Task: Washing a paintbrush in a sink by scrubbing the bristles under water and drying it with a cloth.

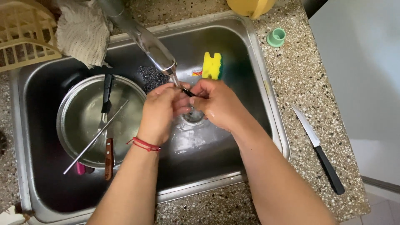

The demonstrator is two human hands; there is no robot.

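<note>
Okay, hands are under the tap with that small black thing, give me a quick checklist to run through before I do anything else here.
1. Grip: left hand and right hand both hold the small black thing: ok.
2. Water from the faucet reaches it: ok.
3. What the black thing is: cannot tell, mostly hidden.
4. Sponge close by in the sink: ok.
5. Knife lies flat on the counter, near its outer edge: not ok.
6. Drain clear: cannot tell, hands cover it.

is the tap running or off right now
Running: a thin stream falls from the faucet spout onto the hands over the sink drain.
</note>
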